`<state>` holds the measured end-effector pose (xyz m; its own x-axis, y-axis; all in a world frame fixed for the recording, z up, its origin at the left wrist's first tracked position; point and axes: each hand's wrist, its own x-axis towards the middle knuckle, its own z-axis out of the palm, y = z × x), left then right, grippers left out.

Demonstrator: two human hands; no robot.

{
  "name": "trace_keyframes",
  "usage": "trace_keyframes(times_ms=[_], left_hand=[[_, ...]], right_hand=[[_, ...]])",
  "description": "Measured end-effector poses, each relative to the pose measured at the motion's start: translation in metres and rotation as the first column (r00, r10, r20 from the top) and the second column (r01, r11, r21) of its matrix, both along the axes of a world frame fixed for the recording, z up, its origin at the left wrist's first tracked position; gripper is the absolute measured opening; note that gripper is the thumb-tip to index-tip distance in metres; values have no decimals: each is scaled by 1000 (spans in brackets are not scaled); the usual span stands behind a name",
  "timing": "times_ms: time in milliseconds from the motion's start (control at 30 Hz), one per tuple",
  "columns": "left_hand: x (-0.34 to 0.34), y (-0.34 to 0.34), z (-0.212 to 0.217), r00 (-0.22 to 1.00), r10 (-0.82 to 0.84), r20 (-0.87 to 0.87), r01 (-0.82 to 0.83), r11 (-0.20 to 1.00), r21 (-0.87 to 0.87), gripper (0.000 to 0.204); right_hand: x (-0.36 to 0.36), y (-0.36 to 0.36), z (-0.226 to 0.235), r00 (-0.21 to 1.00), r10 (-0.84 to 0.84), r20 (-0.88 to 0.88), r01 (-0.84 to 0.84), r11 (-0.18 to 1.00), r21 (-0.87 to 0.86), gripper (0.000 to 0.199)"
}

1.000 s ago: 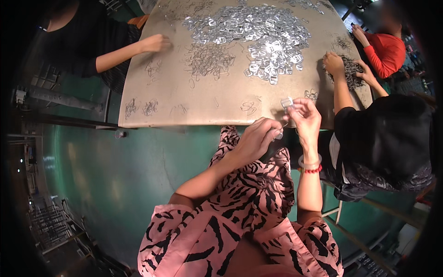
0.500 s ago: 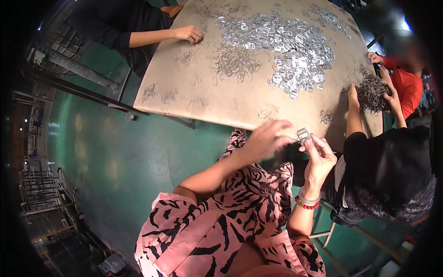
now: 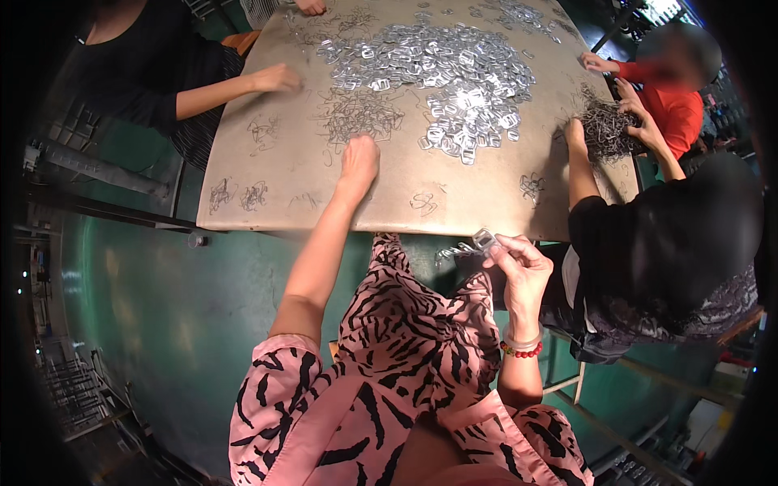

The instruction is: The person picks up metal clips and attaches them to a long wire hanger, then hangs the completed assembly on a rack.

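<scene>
Left hand (image 3: 359, 162) has been moved from right hand (image 3: 523, 266) to wire hooks (image 3: 358, 115); fingers curled together, contents hidden. One buckle (image 3: 484, 238) is pinched by the latter; ahead, heaped buckles (image 3: 429, 58) are left loose.

Held silver buckle (image 3: 485, 239), tangled wire hooks (image 3: 362, 116)

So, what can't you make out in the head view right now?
All in the head view:
Left hand: its back hides the fingertips and anything in them.
Buckle: fingers of the right hand cover one end.
Dangling pieces: too small and blurred to tell how they're joined.
Wire pile: too thin and tangled to count.
Heap: overlap and glare hide pieces.
Far hand: arm cut off by the top edge.
</scene>
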<state>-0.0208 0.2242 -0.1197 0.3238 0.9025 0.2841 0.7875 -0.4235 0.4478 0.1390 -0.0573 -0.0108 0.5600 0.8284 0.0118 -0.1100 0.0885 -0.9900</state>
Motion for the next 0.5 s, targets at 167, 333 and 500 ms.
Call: trace_keyframes(times_ms=[167, 333, 500], left_hand=[[-5, 4, 9, 998, -14, -61, 9, 997, -81, 13], [-10, 15, -15, 990, 130, -60, -135, 987, -88, 17], [7, 19, -1, 985, 33, -172, -44, 997, -59, 13]], right_hand=[[-4, -3, 5, 1000, 8, 15, -8, 1000, -7, 17], [-13, -11, 16, 996, -40, 81, 42, 999, -19, 14], [-7, -21, 8, 998, -59, 31, 56, 995, 87, 14]])
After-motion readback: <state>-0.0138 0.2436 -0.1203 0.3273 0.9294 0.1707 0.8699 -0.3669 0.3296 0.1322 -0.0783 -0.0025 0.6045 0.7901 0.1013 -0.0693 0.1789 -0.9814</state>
